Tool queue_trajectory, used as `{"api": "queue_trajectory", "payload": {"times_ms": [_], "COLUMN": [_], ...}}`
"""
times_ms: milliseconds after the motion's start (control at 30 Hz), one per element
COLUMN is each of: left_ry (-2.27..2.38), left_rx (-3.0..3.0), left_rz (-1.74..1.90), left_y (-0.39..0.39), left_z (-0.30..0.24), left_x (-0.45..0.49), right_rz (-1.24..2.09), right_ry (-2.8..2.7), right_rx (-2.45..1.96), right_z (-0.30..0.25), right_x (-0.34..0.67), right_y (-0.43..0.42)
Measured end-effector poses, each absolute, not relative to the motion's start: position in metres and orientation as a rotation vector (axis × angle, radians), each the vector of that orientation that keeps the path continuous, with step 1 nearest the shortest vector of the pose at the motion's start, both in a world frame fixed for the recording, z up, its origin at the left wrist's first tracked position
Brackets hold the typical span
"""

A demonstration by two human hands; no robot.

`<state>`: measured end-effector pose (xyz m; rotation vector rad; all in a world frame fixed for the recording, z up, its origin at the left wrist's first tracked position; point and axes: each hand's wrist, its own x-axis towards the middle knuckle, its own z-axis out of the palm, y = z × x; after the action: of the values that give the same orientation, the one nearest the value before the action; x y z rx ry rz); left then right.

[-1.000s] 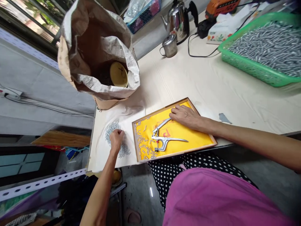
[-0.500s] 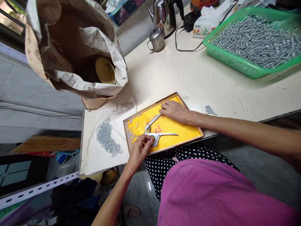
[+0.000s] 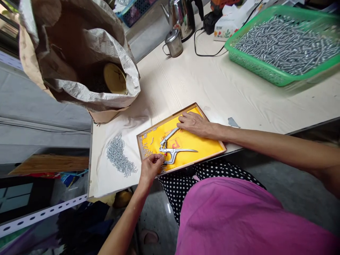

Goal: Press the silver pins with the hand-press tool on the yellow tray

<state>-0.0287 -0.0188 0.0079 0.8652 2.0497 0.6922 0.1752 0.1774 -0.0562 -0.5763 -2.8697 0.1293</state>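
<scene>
Silver spring-handled pliers (image 3: 172, 151) lie in a shallow wood-rimmed tray (image 3: 207, 158) lined with yellow, their two handles spread apart. My right hand (image 3: 195, 124) curls over the end of the upper handle, its heel resting on the yellow lining. Beside the jaws, my left hand (image 3: 151, 167) has thumb and fingertips pinched together; whatever is between them is too small to make out. A small red spot shows at the jaws. Small metal pins (image 3: 146, 150) lie scattered along the tray's left end.
A heap of metal pins (image 3: 120, 156) lies on white cloth left of the tray. Behind stands a large open sack (image 3: 106, 102) with a yellowish bowl inside. A green basket (image 3: 255, 69) full of metal pieces sits at right, a steel cup (image 3: 174, 44) and kettle (image 3: 183, 17) at the back.
My left hand has drawn a little left, away from the pliers' jaws, uncovering the red spot there. My right hand stays on the upper handle. The whole view has shifted slightly.
</scene>
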Motion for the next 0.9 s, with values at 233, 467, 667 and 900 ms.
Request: {"api": "queue_trajectory", "payload": {"times_ms": [233, 467, 667, 900], "left_ry": [2.021, 1.945, 1.985, 1.949], "left_rx": [0.682, 0.686, 0.705, 0.836], "left_rz": [0.613, 0.477, 0.325, 0.161], "left_y": [-0.014, -0.006, 0.003, 0.004], "left_z": [0.004, 0.003, 0.006, 0.003], "left_x": [-0.028, -0.037, -0.037, -0.039], "right_rz": [0.056, 0.131, 0.173, 0.275], "right_ry": [-2.868, -2.884, -2.913, -2.938], "right_rx": [-0.520, -0.549, -0.578, -0.593], "right_z": [-0.053, -0.055, -0.050, -0.045], "right_x": [0.177, 0.177, 0.176, 0.173], "right_y": [0.176, 0.174, 0.174, 0.174]}}
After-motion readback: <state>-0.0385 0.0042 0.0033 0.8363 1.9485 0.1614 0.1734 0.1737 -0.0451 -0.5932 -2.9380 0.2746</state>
